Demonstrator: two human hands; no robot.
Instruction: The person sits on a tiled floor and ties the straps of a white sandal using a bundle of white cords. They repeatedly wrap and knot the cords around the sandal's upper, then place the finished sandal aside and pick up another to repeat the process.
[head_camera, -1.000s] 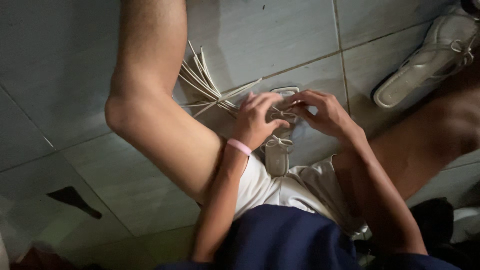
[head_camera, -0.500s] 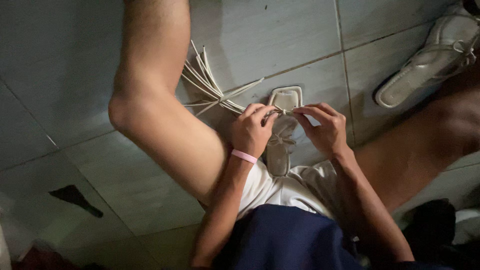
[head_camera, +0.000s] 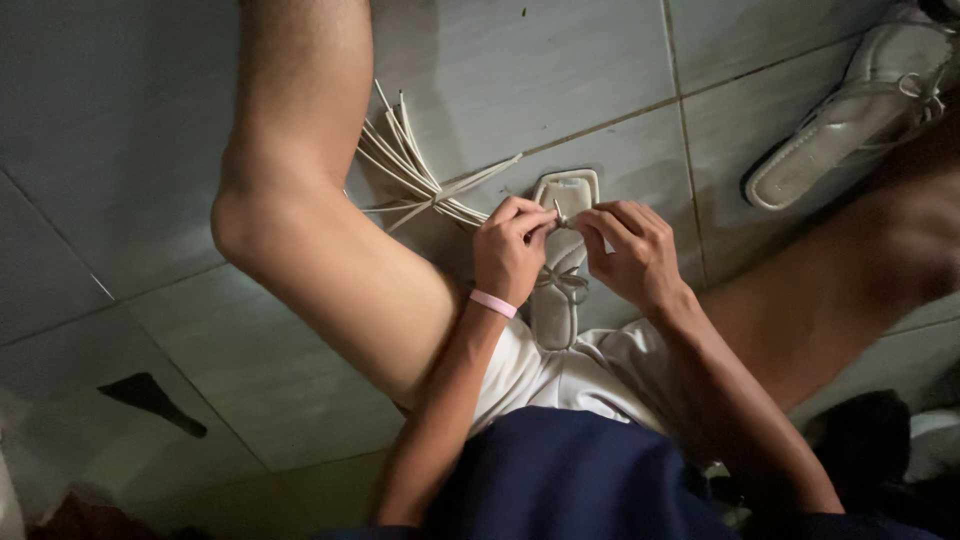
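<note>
A cream flat sandal (head_camera: 560, 290) is seen lying on the grey tiled floor (head_camera: 560, 60) between the person's bare legs, its toe end pointing away from the body. A thin strap (head_camera: 561, 214) near the toe is pinched by both hands: the left hand (head_camera: 510, 250) (a pink wristband (head_camera: 493, 303) sits on that wrist) has its grip closed narrowly on the strap, and the right hand (head_camera: 630, 252) is closed on it from the other side, fingertips nearly touching. A bundle of loose cream straps (head_camera: 415, 175) is fanned on the floor just left of the sandal. A finished white sandal (head_camera: 850, 120) lies well apart at upper right. No packages, labels or signs can be made out. Compared with half a second earlier, the hands are found slightly nearer the toe.
</note>
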